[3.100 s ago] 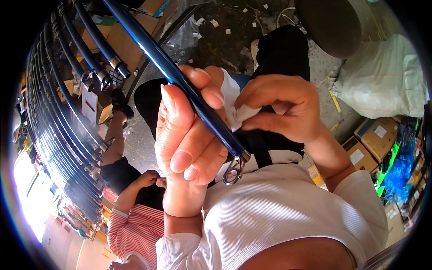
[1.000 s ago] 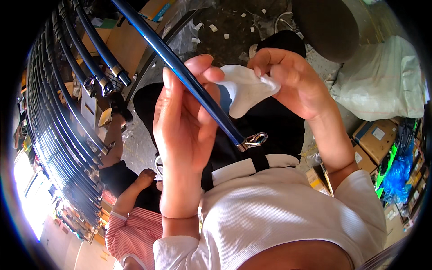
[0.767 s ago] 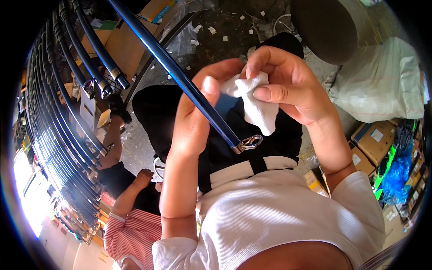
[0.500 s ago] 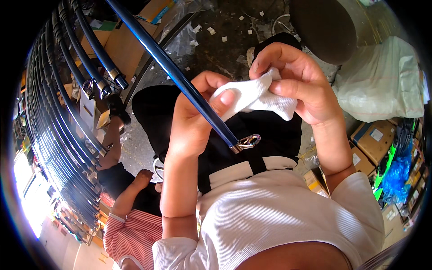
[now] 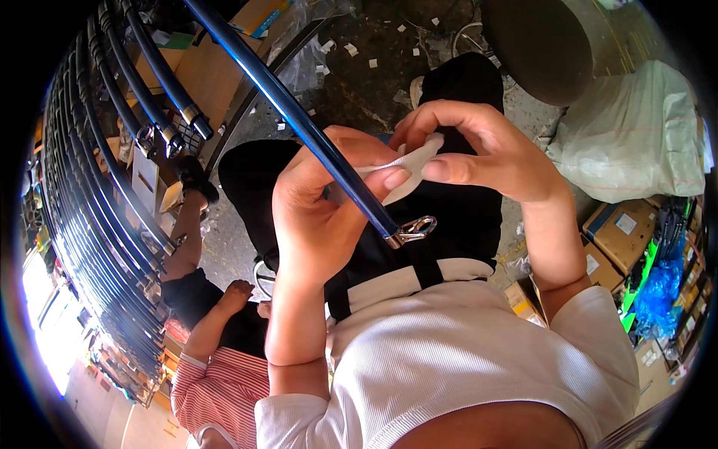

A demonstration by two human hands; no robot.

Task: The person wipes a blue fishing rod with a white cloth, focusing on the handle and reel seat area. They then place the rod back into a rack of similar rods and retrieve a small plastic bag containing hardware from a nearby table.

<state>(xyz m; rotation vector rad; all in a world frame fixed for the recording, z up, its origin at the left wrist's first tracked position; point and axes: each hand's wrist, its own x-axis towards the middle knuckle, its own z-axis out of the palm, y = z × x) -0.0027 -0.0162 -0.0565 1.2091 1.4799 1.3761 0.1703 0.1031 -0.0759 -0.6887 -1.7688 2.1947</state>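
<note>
A small white cloth (image 5: 413,166), folded on itself, is pinched between my two hands over my lap. My left hand (image 5: 310,213) grips its left side, with the thumb on top. My right hand (image 5: 505,153) has its far side between curled fingers and thumb. A glossy dark blue fishing rod section (image 5: 295,120) slants from the upper left across my left hand, in front of the cloth. Its near end carries a metal ring guide (image 5: 419,227). Whether my left hand touches the rod cannot be made out.
Many dark rod sections (image 5: 112,202) line the left side. Another person in a striped shirt (image 5: 228,382) sits at lower left. A round dark seat (image 5: 535,49), a pale woven sack (image 5: 628,138) and cardboard boxes (image 5: 619,233) stand to the right. Scraps litter the floor.
The cloth has been folded narrower and shows less between my fingers. My right hand has lowered and come closer to my left. The rod end has shifted slightly right.
</note>
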